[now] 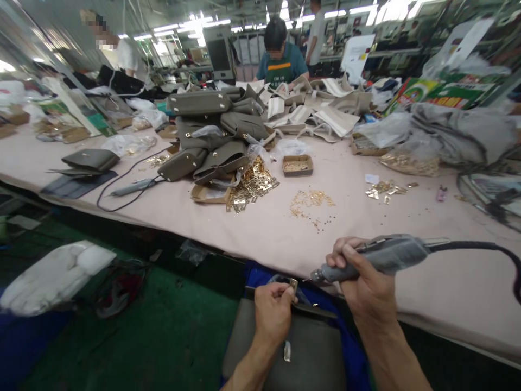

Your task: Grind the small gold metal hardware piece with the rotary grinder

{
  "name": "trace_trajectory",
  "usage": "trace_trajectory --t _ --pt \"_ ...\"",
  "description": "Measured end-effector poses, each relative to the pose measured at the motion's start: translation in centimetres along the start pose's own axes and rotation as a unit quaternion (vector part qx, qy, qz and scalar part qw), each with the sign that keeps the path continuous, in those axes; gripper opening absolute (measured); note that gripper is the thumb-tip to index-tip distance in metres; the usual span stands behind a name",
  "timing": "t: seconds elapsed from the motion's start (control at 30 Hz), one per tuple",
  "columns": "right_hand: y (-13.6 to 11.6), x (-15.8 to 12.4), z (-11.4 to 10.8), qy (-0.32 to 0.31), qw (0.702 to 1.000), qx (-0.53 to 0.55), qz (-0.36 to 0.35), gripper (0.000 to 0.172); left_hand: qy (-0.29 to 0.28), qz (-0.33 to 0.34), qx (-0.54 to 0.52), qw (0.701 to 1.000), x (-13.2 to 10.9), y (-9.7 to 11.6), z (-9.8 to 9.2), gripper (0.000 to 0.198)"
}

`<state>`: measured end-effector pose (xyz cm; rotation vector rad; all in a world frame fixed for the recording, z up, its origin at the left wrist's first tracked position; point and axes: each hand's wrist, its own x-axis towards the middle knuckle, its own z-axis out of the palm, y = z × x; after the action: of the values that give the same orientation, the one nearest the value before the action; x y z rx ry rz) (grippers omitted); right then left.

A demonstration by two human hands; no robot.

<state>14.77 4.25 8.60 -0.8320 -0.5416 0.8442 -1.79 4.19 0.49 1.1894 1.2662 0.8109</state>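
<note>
An electric screwdriver with a grey body and black cord is gripped in my right hand. Its tip points left, close to the small gold metal plate pinched between the thumb and fingers of my left hand. Below my hands, a grey-olive handbag rests over blue cloth, with a shiny metal clasp piece on its front. My left hand is at the bag's upper edge. Whether the screwdriver's tip touches the plate, I cannot tell.
The pink-covered table holds tiny gold screws, a pile of gold fittings, a small cardboard box and stacked grey bags. Another screwdriver lies at left. A co-worker is across the table.
</note>
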Motion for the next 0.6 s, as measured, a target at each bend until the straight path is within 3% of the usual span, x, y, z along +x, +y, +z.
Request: trace_trajectory --t 0.13,0.6 --pt "1.4 -1.3 0.7 -0.014 0.999 -0.029 -0.041 0.011 0.001 0.006 0.003 1.000 -0.2 0.1 -0.1 0.022" --pt "2.8 -2.0 1.3 -0.049 0.995 -0.071 -0.047 0.008 0.009 0.011 0.010 1.000 -0.3 0.1 -0.2 0.021"
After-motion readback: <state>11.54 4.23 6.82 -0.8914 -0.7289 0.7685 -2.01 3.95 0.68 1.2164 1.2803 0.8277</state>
